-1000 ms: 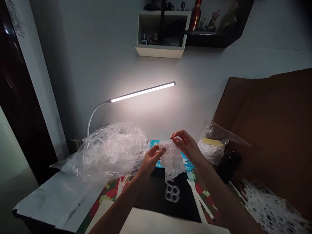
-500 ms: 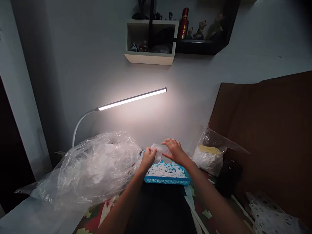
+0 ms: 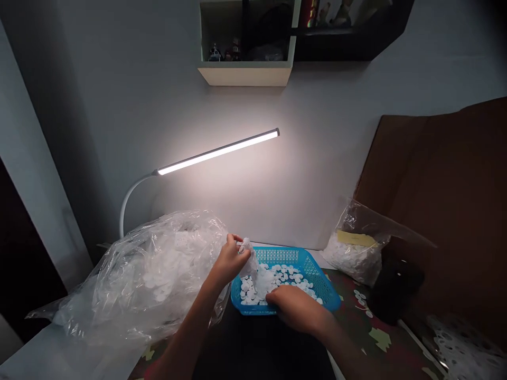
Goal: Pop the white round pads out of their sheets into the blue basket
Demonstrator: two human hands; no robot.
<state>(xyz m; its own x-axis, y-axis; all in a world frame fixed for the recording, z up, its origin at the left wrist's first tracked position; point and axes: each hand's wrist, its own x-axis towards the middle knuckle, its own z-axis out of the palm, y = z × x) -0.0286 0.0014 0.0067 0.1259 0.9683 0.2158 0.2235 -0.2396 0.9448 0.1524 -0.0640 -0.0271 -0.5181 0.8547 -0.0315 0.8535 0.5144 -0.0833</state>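
Note:
A thin, whitish translucent sheet point(image 3: 263, 281) hangs crumpled over a blue plastic basket point(image 3: 328, 295). My left hand point(image 3: 232, 259) pinches its upper end above the basket's left side. At the lower end, my right hand point(image 3: 299, 307) is closed over the basket's front rim, its thumb and fingers against the sheet; the fingertips are partly hidden. Many small white round discs point(image 3: 249, 290) are spread over the basket floor, some lying under the sheet.
A large clear plastic bag point(image 3: 158, 274) of white pieces fills the left side. Right of the basket are a clear bag with a yellow label point(image 3: 356, 238), a black object point(image 3: 396, 287), some loose discs and a holed white sheet point(image 3: 467, 343). A lit lamp point(image 3: 219, 152) hangs above.
My right hand has come down from above the basket's back to its front rim. The sheet has swung from level to hanging downward. The view has tilted down, showing more of the basket.

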